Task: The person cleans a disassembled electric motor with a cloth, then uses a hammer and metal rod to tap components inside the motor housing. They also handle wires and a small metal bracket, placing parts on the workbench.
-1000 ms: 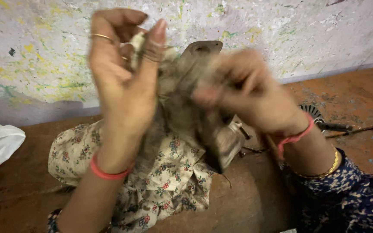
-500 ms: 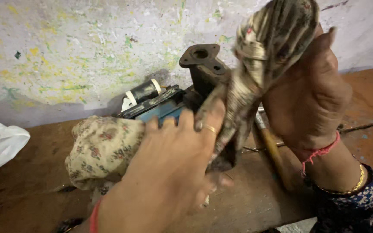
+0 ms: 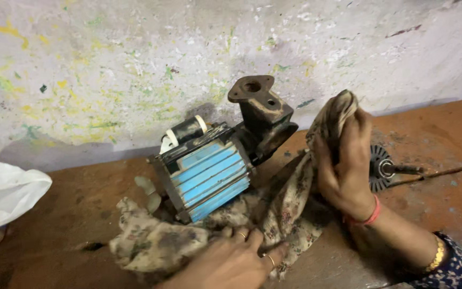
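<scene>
A small water pump with a blue ribbed motor body (image 3: pixel 209 179) and a rusty dark cast housing (image 3: pixel 263 115) lies on a reddish-brown surface. A dirty floral cloth (image 3: pixel 156 243) is spread under and in front of it. My right hand (image 3: pixel 346 171) grips a bunched end of that cloth, held up just right of the pump housing. My left hand (image 3: pixel 231 262) lies flat on the cloth at the front, fingers together, with rings on two fingers.
A round finned metal part on a thin shaft (image 3: pixel 383 168) lies right of my right hand. A white plastic bag (image 3: pixel 4 198) sits at the left edge. A stained, paint-flecked wall (image 3: pixel 135 64) stands close behind.
Both hands have come down from in front of the camera. The cloth has dropped from raised to lying around the pump, and the pump is now uncovered.
</scene>
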